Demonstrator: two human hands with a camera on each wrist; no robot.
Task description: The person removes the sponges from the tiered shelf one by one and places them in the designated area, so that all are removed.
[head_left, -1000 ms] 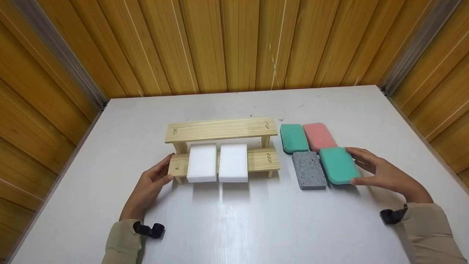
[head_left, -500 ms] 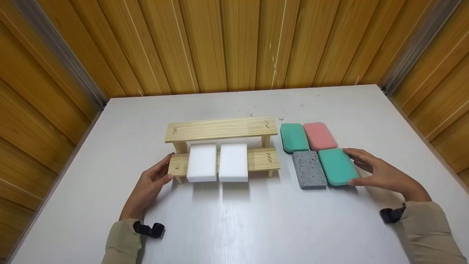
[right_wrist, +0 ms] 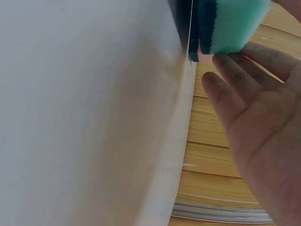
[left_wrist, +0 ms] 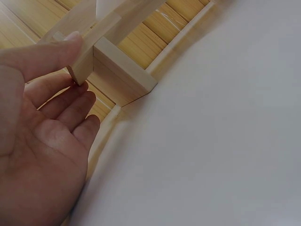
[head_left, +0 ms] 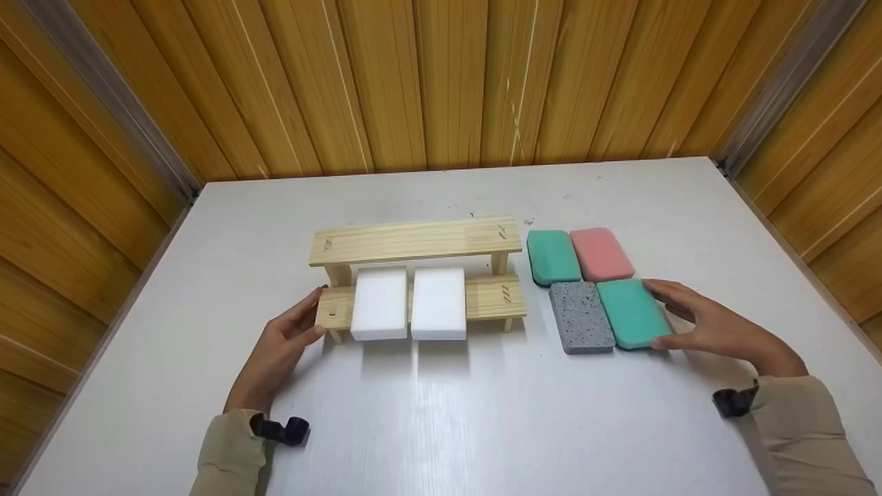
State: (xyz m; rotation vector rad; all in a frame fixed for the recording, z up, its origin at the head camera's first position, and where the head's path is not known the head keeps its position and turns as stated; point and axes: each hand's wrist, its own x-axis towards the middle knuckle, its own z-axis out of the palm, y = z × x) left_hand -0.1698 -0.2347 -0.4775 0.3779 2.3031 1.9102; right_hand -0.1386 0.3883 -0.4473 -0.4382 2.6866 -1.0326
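Observation:
My left hand (head_left: 275, 348) pinches the left end of the lower board of a two-step wooden rack (head_left: 413, 241), thumb on the near edge. In the left wrist view the thumb lies on one face of the wooden end (left_wrist: 82, 66), fingertips at its other side. Two white sponges (head_left: 379, 303) sit side by side across the lower board. My right hand (head_left: 727, 334) grips a green scouring sponge (head_left: 632, 313) by its right side, right beside a speckled grey sponge (head_left: 582, 317). From the right wrist, its dark scouring layer (right_wrist: 207, 26) faces the table.
Behind the grey sponge lies another green sponge (head_left: 553, 256), with a pink sponge (head_left: 601, 253) to its right. Everything stands on a white table (head_left: 441, 420). Yellow wood-patterned panels (head_left: 448, 83) rise around the back and sides.
My right hand has shifted slightly left with the green sponge, bringing it down and against the block of sponges. The left hand and the rack stay where they were.

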